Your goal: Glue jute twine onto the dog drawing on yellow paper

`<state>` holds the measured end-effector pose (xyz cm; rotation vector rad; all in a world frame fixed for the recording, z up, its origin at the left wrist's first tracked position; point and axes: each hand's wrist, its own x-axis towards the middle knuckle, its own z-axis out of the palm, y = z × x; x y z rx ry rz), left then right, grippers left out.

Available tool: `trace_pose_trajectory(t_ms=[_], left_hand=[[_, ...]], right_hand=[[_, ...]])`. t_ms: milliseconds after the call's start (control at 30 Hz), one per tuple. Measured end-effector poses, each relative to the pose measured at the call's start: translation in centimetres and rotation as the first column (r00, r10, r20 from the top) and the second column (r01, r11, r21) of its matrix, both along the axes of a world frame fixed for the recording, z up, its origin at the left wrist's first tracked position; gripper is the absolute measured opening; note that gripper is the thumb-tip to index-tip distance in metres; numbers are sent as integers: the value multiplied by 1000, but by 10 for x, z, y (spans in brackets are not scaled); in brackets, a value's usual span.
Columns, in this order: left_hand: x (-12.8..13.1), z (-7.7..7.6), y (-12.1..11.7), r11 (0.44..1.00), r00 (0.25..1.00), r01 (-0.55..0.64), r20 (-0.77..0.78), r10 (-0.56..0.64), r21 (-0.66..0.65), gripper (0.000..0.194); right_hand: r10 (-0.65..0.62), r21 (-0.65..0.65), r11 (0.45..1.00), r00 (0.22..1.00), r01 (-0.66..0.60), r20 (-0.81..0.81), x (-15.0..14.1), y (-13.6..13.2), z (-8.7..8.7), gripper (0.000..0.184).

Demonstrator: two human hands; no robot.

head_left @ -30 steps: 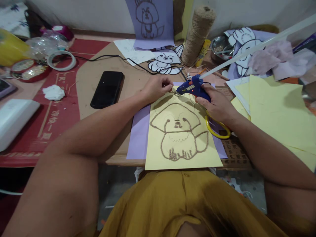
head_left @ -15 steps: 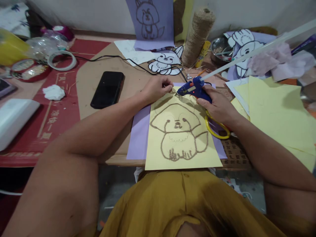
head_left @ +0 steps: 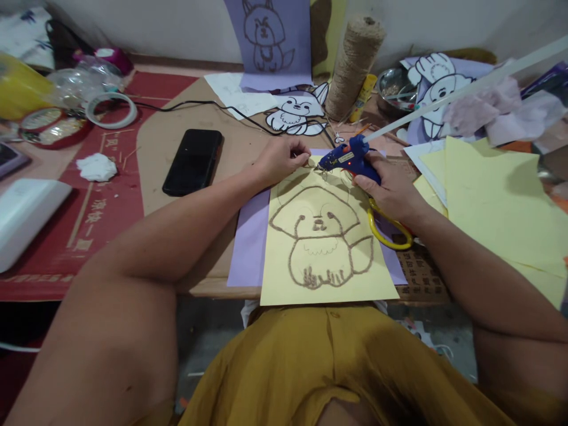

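Observation:
My right hand is closed round the handle of a blue hot glue gun, a long white glue stick standing out of its back. The nozzle points left, just above the top of a yellow sheet. My left hand pinches what looks like a short piece of brown twine close to the nozzle; the fingers mostly hide it. On the yellow sheet is a fox drawing, mostly outlined in brown twine, with thin pencil lines elsewhere. A purple sheet lies underneath.
Yellow-handled scissors lie beside my right wrist. A black phone is left of my left hand. Behind stand a twine spool and a glue tube. A black cord crosses the table. Yellow sheets lie at right.
Both hands stay almost in place. The glue gun's back end has dipped slightly, and its nozzle has shifted a little left; the view has moved very slightly.

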<state>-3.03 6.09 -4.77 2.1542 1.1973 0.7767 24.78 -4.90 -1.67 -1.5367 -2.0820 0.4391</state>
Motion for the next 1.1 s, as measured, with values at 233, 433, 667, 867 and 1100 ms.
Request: trace_pose_trajectory(t_ms=[233,433,667,867,1100], left_hand=[[0,-1,0,1000,1000,-10,5,10,-8,13],[-1,-2,0,1000,1000,-15,11,15,-8,13],[-1,-2,1,1000,1000,3,13,-2,-23,14],[-1,1,-3,1000,1000,-17,16,17,7,12],[0,3,-7,998,999,-23,-25,25,58,13]], right_hand=[[2,-2,1000,1000,-2,10,0,-2,3,55],[-51,22,998,992,54,-114,2,-4,3,49],[-133,-139,988,817,66,-560,0,0,-7,42],[-317,-167,942,605,291,-730,15,20,-10,42],[-399,-93,881,620,465,-675,79,66,-51,45]])
